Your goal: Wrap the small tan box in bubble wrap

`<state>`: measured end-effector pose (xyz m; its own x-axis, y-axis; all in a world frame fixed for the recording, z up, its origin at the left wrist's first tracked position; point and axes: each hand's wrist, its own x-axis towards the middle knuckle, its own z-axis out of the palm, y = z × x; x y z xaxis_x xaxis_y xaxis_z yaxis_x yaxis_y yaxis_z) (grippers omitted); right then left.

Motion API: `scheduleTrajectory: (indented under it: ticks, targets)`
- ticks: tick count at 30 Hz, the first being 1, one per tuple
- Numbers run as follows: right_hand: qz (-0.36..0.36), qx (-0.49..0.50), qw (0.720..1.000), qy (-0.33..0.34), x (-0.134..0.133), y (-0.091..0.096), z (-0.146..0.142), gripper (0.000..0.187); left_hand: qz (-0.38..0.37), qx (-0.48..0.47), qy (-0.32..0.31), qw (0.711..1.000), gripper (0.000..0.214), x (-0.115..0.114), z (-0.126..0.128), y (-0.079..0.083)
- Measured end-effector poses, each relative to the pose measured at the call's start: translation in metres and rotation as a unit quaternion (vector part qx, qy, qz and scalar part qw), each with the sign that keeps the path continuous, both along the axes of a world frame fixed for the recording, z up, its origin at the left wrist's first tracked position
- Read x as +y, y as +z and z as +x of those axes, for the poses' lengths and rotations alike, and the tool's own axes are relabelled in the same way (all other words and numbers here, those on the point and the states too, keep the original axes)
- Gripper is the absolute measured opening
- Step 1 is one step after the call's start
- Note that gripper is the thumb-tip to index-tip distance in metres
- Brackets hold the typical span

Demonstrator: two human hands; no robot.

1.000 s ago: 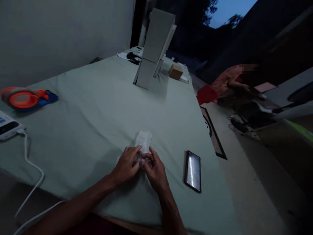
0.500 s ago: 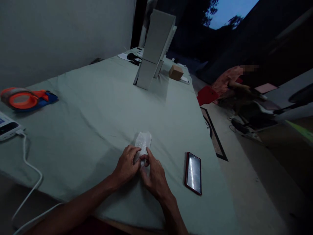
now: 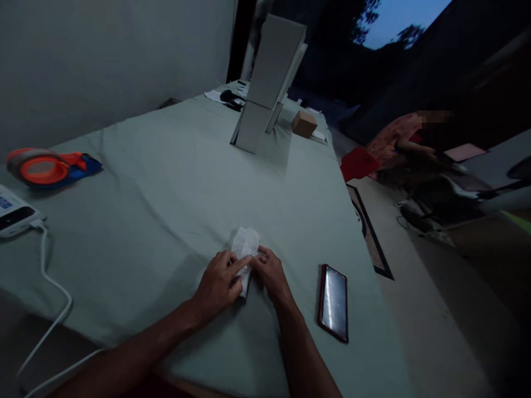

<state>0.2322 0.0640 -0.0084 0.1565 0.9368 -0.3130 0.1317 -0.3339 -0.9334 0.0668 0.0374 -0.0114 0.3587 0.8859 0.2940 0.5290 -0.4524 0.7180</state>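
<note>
A packet (image 3: 245, 246) lies on the desk (image 3: 166, 166) near its front edge, with the left hand (image 3: 218, 284) and right hand (image 3: 271, 273) on the packet's near end. A phone (image 3: 333, 301) lies to the right, a tape dispenser (image 3: 45, 167) at the left edge, and cartons (image 3: 267, 83) stand toward the far end.

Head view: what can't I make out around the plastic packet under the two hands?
All in the head view:
- Plastic packet: near end covered by left hand and right hand; contents unreadable in the dim light.
- Grip: pinching or only pressing, the hands themselves hide it.
- White device: cut by the left edge.
- Cable: runs off the bottom edge.
- Phone: screen shows only glare.
</note>
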Motion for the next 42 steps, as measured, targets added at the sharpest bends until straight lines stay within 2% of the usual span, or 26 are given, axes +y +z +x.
scheduleTrajectory:
  ticks: [5,10,14,17,20,23,26,28,31,34,36,38,42]
  targets:
    - [0.0,0.039,0.999,0.014,0.009,0.001,-0.004,0.053,0.001,0.024,0.002,1.0,0.036,0.003,0.001,0.003]
    - [-0.003,0.094,0.995,-0.027,0.012,-0.001,-0.004,0.064,0.005,0.035,0.04,0.999,0.034,0.002,0.002,0.004]
    - [0.012,0.153,0.988,0.02,0.01,-0.003,-0.005,0.044,0.013,0.03,0.038,0.999,0.033,0.003,0.003,0.002]
    - [0.057,0.115,0.99,0.062,0.007,-0.002,-0.004,0.027,0.03,0.035,0.048,0.998,0.032,0.004,0.003,-0.001]
    - [0.115,0.033,0.99,0.08,0.005,0.0,-0.002,0.017,0.04,0.041,0.061,0.997,0.032,0.003,0.004,-0.004]
    - [0.158,-0.022,0.982,0.1,0.004,0.004,-0.001,0.015,0.049,0.036,0.081,0.995,0.029,0.001,0.004,-0.005]
    - [0.161,0.011,0.978,0.132,0.003,0.006,-0.001,0.02,0.054,0.022,0.107,0.993,0.025,-0.001,0.004,-0.008]
    - [0.175,0.023,0.974,0.143,0.001,0.006,-0.002,0.02,0.058,0.0,0.123,0.991,0.033,-0.002,0.004,-0.012]
    - [0.204,0.005,0.968,0.145,-0.005,0.008,-0.002,0.018,0.061,-0.039,0.146,0.987,0.058,0.0,0.005,-0.018]
    - [0.228,-0.029,0.961,0.154,-0.013,0.012,-0.001,0.014,0.018,-0.068,0.132,0.989,0.072,0.005,0.004,-0.022]
    - [0.247,-0.056,0.952,0.172,-0.021,0.014,0.001,0.017,-0.023,-0.094,0.094,0.991,0.067,0.008,0.001,-0.023]
    - [0.262,-0.097,0.939,0.203,-0.031,0.014,0.005,0.024,-0.053,-0.123,0.051,0.99,0.054,0.011,-0.004,-0.023]
    - [0.291,-0.205,0.896,0.265,-0.052,0.007,0.013,0.047,-0.101,-0.156,0.011,0.983,0.026,0.013,-0.009,-0.021]
